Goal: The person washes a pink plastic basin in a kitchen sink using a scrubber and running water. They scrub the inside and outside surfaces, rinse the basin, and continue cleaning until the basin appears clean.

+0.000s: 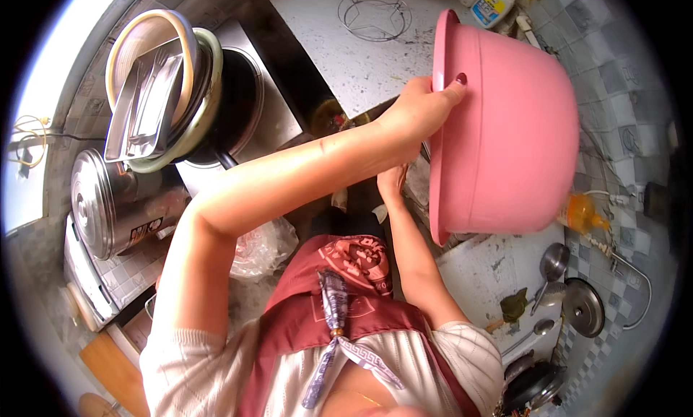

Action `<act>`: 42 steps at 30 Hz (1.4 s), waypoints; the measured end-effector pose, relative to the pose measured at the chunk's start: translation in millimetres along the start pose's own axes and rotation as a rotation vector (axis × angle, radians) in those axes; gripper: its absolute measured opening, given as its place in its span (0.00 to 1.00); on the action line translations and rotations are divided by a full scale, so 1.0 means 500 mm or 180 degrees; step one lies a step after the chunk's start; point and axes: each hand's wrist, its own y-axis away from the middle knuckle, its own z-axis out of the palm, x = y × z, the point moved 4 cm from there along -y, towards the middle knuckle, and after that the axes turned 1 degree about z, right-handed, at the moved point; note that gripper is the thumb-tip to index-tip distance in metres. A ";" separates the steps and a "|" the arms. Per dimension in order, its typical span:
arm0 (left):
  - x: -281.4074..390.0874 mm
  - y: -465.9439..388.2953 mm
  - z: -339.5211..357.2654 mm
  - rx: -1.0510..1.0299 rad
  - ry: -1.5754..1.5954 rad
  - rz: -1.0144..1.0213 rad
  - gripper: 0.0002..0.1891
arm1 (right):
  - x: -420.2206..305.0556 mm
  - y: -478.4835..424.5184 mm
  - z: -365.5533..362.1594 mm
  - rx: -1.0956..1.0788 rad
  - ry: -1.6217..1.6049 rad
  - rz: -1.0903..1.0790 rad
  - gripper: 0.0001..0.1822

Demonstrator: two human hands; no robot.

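My left hand (pixel 422 113) grips the rim of a large pink plastic basin (pixel 520 130), its thumb on the outer wall. The basin is tipped on its side, its base facing right and its mouth facing left. My left arm stretches across in front of me. Below that forearm is my right hand (pixel 393 180), near the basin's lower rim. Its fingers are mostly hidden, so I cannot tell whether it holds anything.
At left, bowls and a metal cutlery tray (pixel 146 100) are stacked above a black pan (pixel 238 103), beside a lidded steel pot (pixel 108 203). A wire rack (pixel 374 15) and spray bottle (pixel 494 6) stand beyond. A ladle (pixel 554 261) and pot lid (pixel 583 307) lie right.
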 end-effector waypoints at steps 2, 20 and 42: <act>0.030 0.024 -0.007 0.0275 -0.0330 -0.0109 0.25 | -0.008 -0.084 0.053 0.0075 0.0080 0.0246 0.28; 0.007 0.013 0.000 0.0145 0.0686 -0.0017 0.19 | 0.060 0.187 -0.061 0.0535 0.0197 -0.0349 0.25; -0.152 -0.049 -0.130 0.0652 0.0230 0.0392 0.20 | 0.109 -0.165 -0.758 0.1238 -0.0935 0.0066 0.17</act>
